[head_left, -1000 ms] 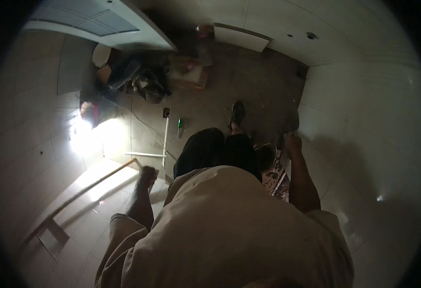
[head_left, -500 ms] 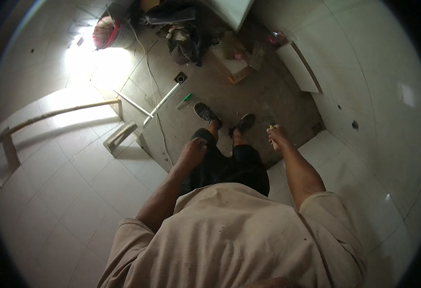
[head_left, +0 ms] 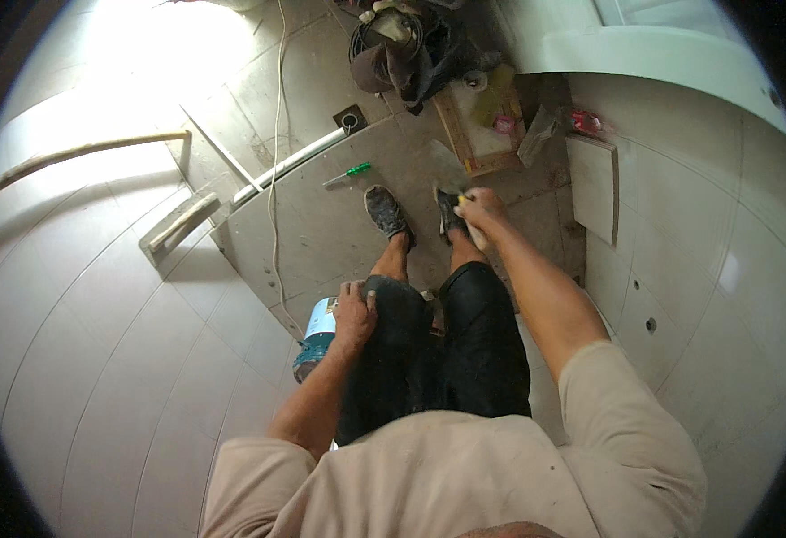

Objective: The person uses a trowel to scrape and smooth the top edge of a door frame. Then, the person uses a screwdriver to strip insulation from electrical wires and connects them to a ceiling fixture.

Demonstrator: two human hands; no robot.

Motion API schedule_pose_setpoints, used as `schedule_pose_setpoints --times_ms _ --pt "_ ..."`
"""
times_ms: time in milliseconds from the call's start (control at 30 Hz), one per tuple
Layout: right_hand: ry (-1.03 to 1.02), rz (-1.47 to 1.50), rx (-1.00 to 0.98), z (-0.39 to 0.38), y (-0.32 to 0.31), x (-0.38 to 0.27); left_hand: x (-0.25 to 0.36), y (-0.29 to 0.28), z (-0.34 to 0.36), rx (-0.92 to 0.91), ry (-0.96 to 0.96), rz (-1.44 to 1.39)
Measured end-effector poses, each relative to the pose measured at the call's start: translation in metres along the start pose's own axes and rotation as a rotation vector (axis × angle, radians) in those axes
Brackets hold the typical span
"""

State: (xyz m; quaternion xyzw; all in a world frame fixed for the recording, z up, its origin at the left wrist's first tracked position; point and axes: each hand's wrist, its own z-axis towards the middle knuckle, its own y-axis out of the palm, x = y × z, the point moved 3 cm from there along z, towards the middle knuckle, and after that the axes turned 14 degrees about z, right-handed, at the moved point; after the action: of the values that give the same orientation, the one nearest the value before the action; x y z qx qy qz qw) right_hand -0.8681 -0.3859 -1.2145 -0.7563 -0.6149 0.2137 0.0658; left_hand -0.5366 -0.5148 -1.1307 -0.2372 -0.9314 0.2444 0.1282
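Note:
My right hand (head_left: 482, 211) is closed around the pale handle of a putty knife (head_left: 449, 167), held above my right shoe. Its wide, greyish blade points away from me and is blurred. My left hand (head_left: 354, 316) rests on my left knee, fingers apart on the black shorts, holding nothing I can see. Just left of that hand stands a blue and white bucket (head_left: 322, 320), partly hidden by my forearm. A screwdriver (head_left: 349, 174) with a green handle lies on the floor beyond my left shoe.
A white pipe (head_left: 299, 161) runs to a square floor drain (head_left: 350, 118), crossed by a pale cable (head_left: 276, 193). A float (head_left: 179, 224) is at the left. Ahead are dark bundled items (head_left: 402, 54) and a shallow box (head_left: 478, 130); a tile (head_left: 595, 184) leans at the right wall.
My right hand has swung inward and forward with the putty knife, to over my right shoe. My view has shifted, and the bucket now shows beside my left hand.

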Motion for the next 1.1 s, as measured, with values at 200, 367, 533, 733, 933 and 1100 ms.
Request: schedule_pose_setpoints --times_ms 200,367,533,733,933,1100 --pt "-0.087 -0.112 -0.109 0.139 0.102 -0.087 0.01 0.054 0.012 0.011 -0.091 -0.129" --pt "-0.084 -0.228 -0.074 0.258 0.179 -0.087 0.023 0.058 0.034 0.081 -0.149 -0.247" --pt "-0.095 -0.264 -0.025 0.303 0.209 -0.053 0.043 0.067 0.043 0.017 -0.202 -0.364" --pt "-0.129 -0.133 0.053 0.317 0.181 -0.026 0.058 0.063 0.052 -0.059 -0.222 -0.331" --pt "-0.615 0.237 0.449 0.296 0.045 -0.084 0.061 0.056 0.061 -0.116 -0.201 -0.337" --pt "-1.132 -0.191 0.725 0.316 -0.065 -0.177 0.059 0.049 0.065 -0.163 -0.19 -0.292"
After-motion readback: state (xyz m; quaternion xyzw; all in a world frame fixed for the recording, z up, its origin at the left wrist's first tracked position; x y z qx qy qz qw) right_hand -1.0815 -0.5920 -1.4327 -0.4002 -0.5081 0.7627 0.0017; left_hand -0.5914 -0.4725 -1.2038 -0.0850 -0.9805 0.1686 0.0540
